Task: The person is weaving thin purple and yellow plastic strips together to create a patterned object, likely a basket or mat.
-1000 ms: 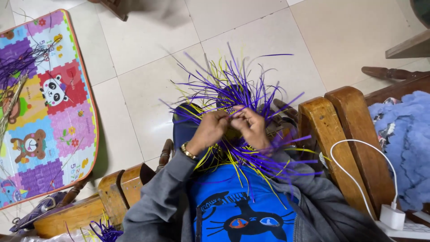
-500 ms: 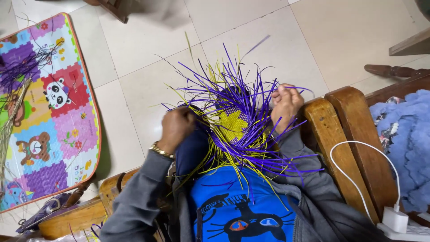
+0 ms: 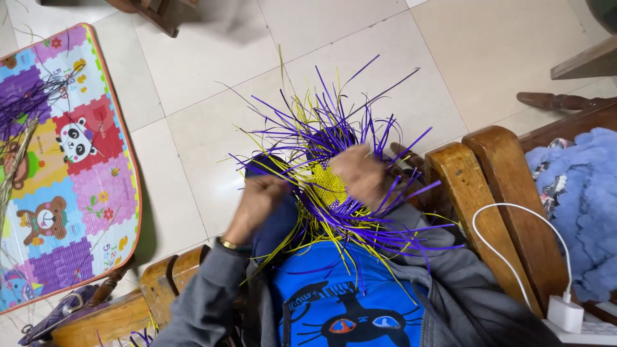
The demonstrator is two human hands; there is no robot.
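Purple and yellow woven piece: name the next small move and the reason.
Probably bring the left hand back onto the woven piece. It is closed on a few strips beside the yellow centre, while the right hand rests on the weave among many loose strips.

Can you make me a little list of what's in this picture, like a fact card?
Place: wooden chair on a pale tiled floor
Work piece: yellow woven patch with loose purple and yellow strips sticking out all round
Left hand: closed on strips, left of the patch
Right hand: on the patch's right edge, blurred
Nearby: colourful animal play mat, white charger and cable, blue fluffy blanket
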